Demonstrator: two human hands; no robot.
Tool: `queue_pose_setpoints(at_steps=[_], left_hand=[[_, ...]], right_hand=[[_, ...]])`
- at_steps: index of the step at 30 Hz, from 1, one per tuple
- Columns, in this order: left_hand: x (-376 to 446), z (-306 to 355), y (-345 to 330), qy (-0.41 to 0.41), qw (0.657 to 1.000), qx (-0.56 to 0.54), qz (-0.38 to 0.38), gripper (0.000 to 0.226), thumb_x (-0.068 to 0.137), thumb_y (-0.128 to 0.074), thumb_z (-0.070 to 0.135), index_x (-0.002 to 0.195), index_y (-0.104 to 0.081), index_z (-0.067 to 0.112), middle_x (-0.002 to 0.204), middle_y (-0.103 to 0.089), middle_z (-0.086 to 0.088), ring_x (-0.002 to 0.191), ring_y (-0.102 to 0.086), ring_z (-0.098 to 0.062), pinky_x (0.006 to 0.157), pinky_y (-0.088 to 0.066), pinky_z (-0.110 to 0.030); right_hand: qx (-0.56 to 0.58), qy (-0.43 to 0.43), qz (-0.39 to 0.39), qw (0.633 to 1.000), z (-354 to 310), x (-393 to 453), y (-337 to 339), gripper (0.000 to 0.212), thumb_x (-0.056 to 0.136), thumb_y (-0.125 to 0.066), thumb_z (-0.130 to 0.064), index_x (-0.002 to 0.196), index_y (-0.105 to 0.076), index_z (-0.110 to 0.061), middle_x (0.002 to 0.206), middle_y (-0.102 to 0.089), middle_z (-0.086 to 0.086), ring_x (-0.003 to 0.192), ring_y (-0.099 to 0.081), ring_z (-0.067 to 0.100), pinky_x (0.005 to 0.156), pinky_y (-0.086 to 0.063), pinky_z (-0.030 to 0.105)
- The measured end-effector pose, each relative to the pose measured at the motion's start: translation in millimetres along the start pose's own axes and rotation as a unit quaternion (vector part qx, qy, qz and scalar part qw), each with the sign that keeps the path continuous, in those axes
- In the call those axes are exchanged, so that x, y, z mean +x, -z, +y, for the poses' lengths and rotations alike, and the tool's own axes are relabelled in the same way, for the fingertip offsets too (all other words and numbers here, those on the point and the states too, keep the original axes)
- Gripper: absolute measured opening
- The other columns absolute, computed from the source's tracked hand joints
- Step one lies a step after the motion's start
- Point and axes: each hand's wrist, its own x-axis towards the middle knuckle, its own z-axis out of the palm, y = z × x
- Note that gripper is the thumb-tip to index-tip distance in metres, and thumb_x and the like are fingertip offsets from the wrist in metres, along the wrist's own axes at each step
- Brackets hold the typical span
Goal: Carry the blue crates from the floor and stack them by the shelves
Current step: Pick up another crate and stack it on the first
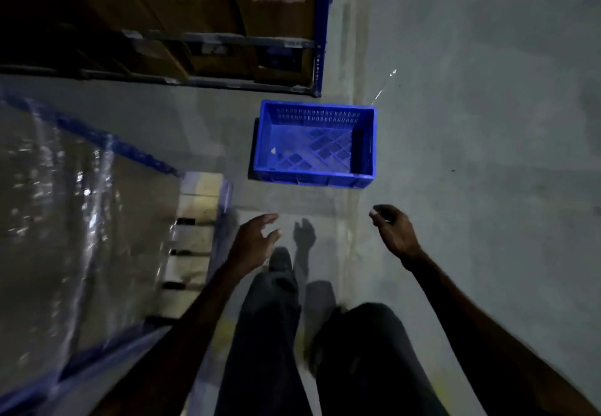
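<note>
An empty blue plastic crate (313,144) with slotted walls and a lattice bottom sits on the grey concrete floor, just in front of the corner post of the blue shelves (320,35). My left hand (257,240) reaches forward below the crate's near left corner, fingers spread, holding nothing. My right hand (395,232) is stretched out below the crate's near right corner, fingers loosely curled and empty. Both hands are a short way from the crate and touch nothing.
Brown cardboard boxes (276,9) fill the shelf levels at the top left. A plastic-wrapped pallet load (74,220) with blue edge strips stands at my left on a wooden pallet (195,220). My legs and a shoe (279,261) show below. Bare floor (487,155) spreads to the right.
</note>
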Motion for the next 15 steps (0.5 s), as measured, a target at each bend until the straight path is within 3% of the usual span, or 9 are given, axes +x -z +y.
queue_pose_setpoints(at_steps=[3,6,8,11,15], left_hand=[[-87,47,25,-0.030,1.000,-0.001,-0.003,0.040,0.094,-0.072,0.021,0.133,-0.066,0.013,0.132,-0.068,-0.004,0.118,-0.062,-0.020,0.102,-0.050,-0.036],[-150,87,44,-0.051,0.998,-0.028,0.014,0.039,0.094,-0.072,0.020,0.132,-0.066,0.014,0.128,-0.069,-0.003,0.113,-0.062,-0.018,0.096,-0.048,-0.028],[-180,107,53,-0.093,0.995,-0.029,0.031,0.038,0.093,-0.073,0.022,0.130,-0.068,0.017,0.123,-0.071,-0.001,0.109,-0.065,-0.018,0.095,-0.051,-0.031],[-210,130,65,-0.164,0.986,-0.025,0.013,0.039,0.089,-0.071,0.034,0.127,-0.070,0.022,0.119,-0.072,0.008,0.104,-0.066,-0.011,0.090,-0.057,-0.036],[-215,159,75,-0.254,0.965,0.026,-0.052,0.046,0.087,-0.065,0.049,0.126,-0.070,0.025,0.119,-0.071,0.014,0.106,-0.065,-0.003,0.088,-0.058,-0.040]], right_hand=[[0.008,0.019,-0.006,1.000,-36,-85,25,0.023,0.097,-0.067,-0.026,0.115,-0.071,-0.012,0.100,-0.074,0.004,0.091,-0.068,0.018,0.076,-0.048,0.024],[0.002,0.043,-0.003,0.999,-60,-159,50,0.024,0.097,-0.067,-0.028,0.114,-0.072,-0.011,0.106,-0.074,0.002,0.096,-0.068,0.015,0.083,-0.047,0.027],[-0.009,0.058,0.008,0.998,-70,-198,63,0.024,0.097,-0.067,-0.031,0.113,-0.073,-0.015,0.108,-0.075,0.000,0.099,-0.069,0.013,0.084,-0.049,0.027],[-0.009,0.094,0.052,0.994,-82,-249,85,0.021,0.097,-0.066,-0.033,0.110,-0.074,-0.018,0.106,-0.076,-0.004,0.099,-0.069,0.009,0.085,-0.052,0.027],[0.000,0.112,0.142,0.984,-90,-305,106,0.023,0.099,-0.062,-0.035,0.115,-0.072,-0.022,0.109,-0.074,-0.010,0.103,-0.067,0.002,0.080,-0.050,0.017]])
